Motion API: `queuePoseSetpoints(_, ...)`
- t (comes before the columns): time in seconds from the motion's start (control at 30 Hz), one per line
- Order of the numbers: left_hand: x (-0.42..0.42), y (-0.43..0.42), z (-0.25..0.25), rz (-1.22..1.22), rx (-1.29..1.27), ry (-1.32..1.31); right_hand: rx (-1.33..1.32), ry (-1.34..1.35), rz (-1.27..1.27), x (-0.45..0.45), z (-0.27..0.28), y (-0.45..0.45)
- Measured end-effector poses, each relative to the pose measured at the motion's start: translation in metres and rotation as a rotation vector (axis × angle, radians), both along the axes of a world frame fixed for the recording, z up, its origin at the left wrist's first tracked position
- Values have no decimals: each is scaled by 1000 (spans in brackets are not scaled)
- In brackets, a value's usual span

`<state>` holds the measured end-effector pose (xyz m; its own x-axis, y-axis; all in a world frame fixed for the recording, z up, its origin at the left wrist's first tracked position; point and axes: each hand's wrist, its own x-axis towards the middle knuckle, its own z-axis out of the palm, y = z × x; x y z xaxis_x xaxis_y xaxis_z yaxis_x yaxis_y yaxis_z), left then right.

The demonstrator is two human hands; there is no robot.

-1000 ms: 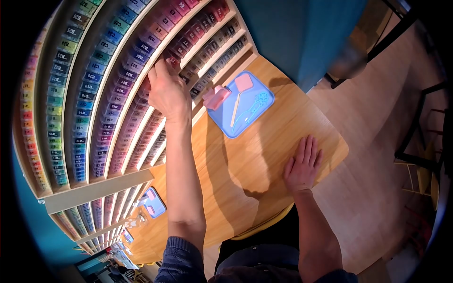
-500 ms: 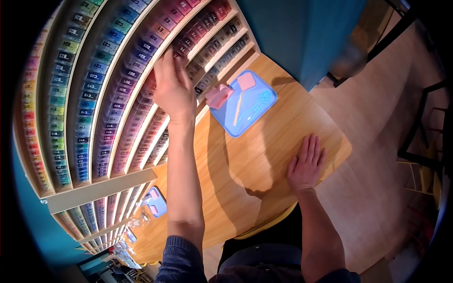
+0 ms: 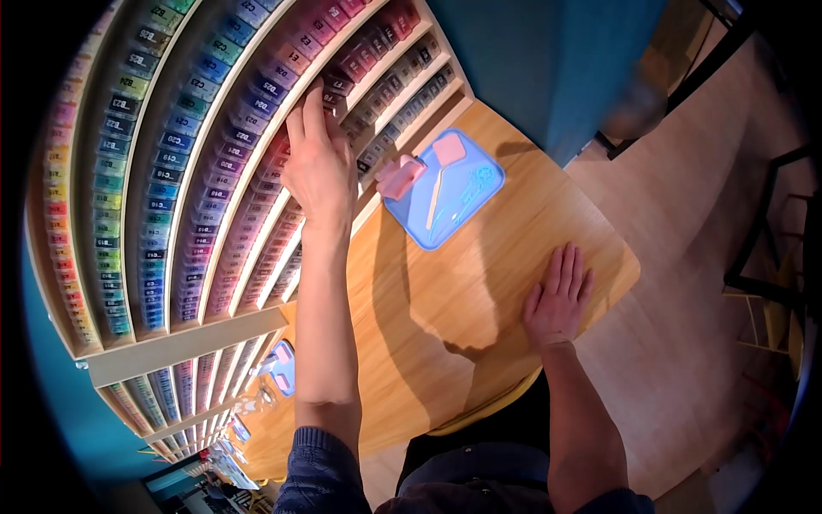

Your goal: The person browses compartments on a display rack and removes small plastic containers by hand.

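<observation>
My left hand (image 3: 322,167) reaches up into a tiered wooden rack (image 3: 193,315), at a row of red and pink labelled clear boxes (image 3: 358,62). Its fingers are stretched out among the boxes, a little apart, with the tips partly hidden by the rack. I see nothing held in them. My right hand (image 3: 557,300) lies flat on the wooden table (image 3: 462,295), fingers extended, near the right edge. Between the hands, by the rack's foot, lies a blue tray (image 3: 417,224) with a pink square (image 3: 448,149), a pink holder (image 3: 400,178) and a thin light stick (image 3: 435,200).
Other columns of the rack hold green boxes (image 3: 106,195) and blue boxes (image 3: 163,174). Farther along the table are a second blue tray (image 3: 288,374) and another rack (image 3: 175,390). A teal curtain or panel (image 3: 548,68) stands beyond the table's far end.
My left hand's fingers have straightened and shifted slightly along the red row of boxes. The right hand stays flat in place. The view has shifted slightly.
</observation>
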<state>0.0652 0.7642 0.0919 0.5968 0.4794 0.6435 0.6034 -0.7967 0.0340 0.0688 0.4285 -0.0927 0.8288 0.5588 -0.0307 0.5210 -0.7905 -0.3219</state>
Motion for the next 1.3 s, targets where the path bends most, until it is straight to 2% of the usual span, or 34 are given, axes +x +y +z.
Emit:
queuePoseSetpoints(0.33, -6, -8, 1, -66, -67, -12, -13, 18, -5, 1, -1, -1)
queuePoseSetpoints(0.7, -11, -4, -4, -64, 15, 42, 21, -14, 7, 1, -1, -1)
queuePoseSetpoints(0.87, -2, -10, 9, 17, -167, 68, 11, -19, 11, 0, -1, -2)
queuePoseSetpoints(1.0, 11, -10, 14, 90, -178, 79, -13, -4, 7, 0, -2, -1)
queuePoseSetpoints(1.03, 12, -7, 14, 88, -180, 78, -14, -6, 5, 0, -1, -1)
queuePoseSetpoints(1.1, 12, -1, 12, -19, -19, 119, -21, 4, 8, 1, -1, -1)
queuePoseSetpoints(1.23, 19, -8, 32, 52, -109, 220, -12, 10, 6, 0, 1, -1)
queuePoseSetpoints(1.3, 15, -4, 22, 20, -75, 173, -10, 13, 6, 0, 2, 0)
